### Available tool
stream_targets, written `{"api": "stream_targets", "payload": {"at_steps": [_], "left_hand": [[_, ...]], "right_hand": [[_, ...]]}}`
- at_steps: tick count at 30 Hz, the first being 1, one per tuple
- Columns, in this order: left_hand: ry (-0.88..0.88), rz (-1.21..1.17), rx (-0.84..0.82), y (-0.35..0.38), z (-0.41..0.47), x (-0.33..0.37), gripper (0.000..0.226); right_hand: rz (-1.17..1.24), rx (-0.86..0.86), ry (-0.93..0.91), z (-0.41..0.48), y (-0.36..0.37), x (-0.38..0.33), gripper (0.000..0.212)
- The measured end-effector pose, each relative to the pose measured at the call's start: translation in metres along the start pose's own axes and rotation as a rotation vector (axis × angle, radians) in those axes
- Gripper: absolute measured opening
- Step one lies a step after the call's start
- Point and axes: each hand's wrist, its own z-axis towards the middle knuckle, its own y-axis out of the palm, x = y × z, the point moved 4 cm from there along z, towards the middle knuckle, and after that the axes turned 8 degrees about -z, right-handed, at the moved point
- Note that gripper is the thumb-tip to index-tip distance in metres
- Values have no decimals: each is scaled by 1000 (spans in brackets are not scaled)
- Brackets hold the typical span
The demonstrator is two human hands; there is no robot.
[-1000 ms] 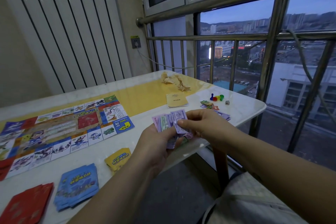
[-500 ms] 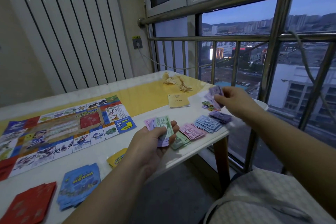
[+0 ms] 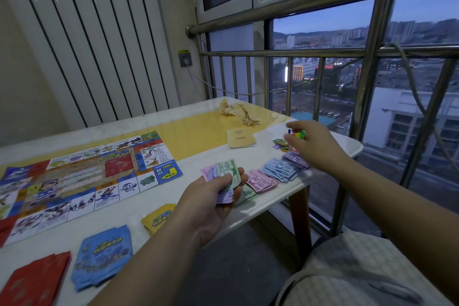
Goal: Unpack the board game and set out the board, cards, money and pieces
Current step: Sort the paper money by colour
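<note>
Thumb and curled fingers of the left hand (image 3: 211, 201) clamp a fan of green and purple play-money notes (image 3: 227, 167) over the table (image 3: 154, 196) edge. The right hand (image 3: 315, 146) hovers above the purple note pile (image 3: 295, 158), beside the coloured pawns (image 3: 300, 134). Its fingers are too blurred to tell their state.

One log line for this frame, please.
phase: money sorting | left hand: holds fanned notes | right hand: over purple pile, blurred | board: laid out

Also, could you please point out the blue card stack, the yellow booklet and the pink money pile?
blue card stack (image 3: 103, 256): head view, top card's middle.
yellow booklet (image 3: 241, 138): head view, cover's centre.
pink money pile (image 3: 262, 181): head view, top note.
</note>
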Motion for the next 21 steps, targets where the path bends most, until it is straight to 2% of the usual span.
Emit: {"api": "stream_targets", "payload": {"at_steps": [2, 5, 8, 12, 14, 17, 19, 21], "left_hand": [[17, 58, -13, 2, -2, -1, 14], [78, 162, -31, 5, -8, -1, 13], [129, 219, -62, 8, -16, 5, 14], [114, 133, -20, 3, -19, 14, 20], [114, 103, -14, -4, -17, 20, 30], [146, 90, 26, -17, -15, 28, 34], [154, 87, 39, -22, -14, 31, 31], [160, 102, 43, -25, -14, 32, 25]], "right_hand": [[276, -176, -53, -20, -1, -31, 29], [400, -443, -81, -49, 12, -64, 27], [483, -479, -78, -56, 23, -73, 18], [578, -450, 15, -50, 25, -71, 13], [550, -411, 51, -44, 26, -68, 11], [364, -402, -10, -40, 30, -69, 13], [256, -437, -68, -44, 38, -75, 21], [89, -368, -129, -45, 45, -78, 36]]}}
